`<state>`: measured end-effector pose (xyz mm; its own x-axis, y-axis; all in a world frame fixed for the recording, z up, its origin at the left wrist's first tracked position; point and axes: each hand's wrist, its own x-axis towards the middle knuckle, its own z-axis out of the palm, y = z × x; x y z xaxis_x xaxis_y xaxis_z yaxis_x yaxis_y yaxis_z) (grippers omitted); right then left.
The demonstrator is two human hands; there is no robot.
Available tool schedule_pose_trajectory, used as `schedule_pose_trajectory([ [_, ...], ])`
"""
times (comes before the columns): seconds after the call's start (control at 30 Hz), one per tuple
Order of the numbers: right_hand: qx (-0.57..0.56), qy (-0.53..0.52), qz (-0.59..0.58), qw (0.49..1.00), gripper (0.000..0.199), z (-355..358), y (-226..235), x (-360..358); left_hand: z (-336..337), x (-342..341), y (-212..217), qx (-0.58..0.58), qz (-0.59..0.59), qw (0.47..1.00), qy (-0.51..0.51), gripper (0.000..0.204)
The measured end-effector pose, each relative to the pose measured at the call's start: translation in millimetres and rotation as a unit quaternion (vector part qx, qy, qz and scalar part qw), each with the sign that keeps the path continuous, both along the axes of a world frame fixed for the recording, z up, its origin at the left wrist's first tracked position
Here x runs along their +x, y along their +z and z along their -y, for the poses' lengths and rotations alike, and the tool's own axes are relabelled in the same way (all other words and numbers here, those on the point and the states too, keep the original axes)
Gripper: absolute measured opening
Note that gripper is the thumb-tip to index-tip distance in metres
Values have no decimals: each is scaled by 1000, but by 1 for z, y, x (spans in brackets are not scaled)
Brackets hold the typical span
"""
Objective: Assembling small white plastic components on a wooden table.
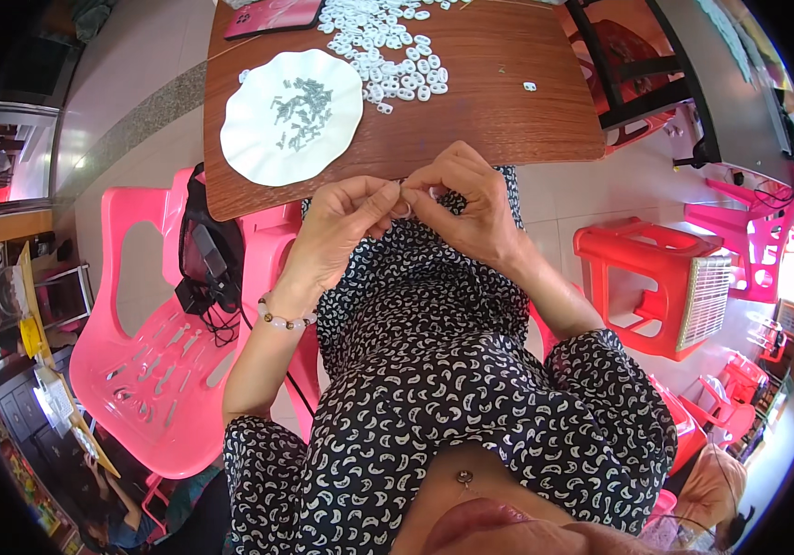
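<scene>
Just off the table's near edge, my two hands meet at the fingertips. My left hand (346,222) is closed in a pinch round a small white piece (403,211), much like the white oval pieces (387,55) heaped on the table. Pressed up against it, my right hand (466,199) pinches thumb to forefinger, and whatever lies between those tips is hidden. Left of the heap, a white scalloped plate (247,139) carries many tiny grey metal bits (306,111), too small to name surely.
The brown wooden table (508,125) has one stray white piece (530,86) at its right and a pink flat box (272,17) at its far left. A pink chair (138,388) with a black mesh bag (207,250) stands left. Red stools (642,277) stand right.
</scene>
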<state>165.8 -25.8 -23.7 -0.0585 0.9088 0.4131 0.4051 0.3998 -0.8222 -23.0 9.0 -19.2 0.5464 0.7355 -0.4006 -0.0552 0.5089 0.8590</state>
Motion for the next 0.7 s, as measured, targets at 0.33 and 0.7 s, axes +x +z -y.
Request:
schedule_pose_trajectory([
  [0.33,-201,24,-185,962,31,9,-5,4,3,7,2,48,-1,997,55,21],
  [0.7,-309,61,-327,891,19,5,-8,14,5,14,8,154,-52,986,22,16],
])
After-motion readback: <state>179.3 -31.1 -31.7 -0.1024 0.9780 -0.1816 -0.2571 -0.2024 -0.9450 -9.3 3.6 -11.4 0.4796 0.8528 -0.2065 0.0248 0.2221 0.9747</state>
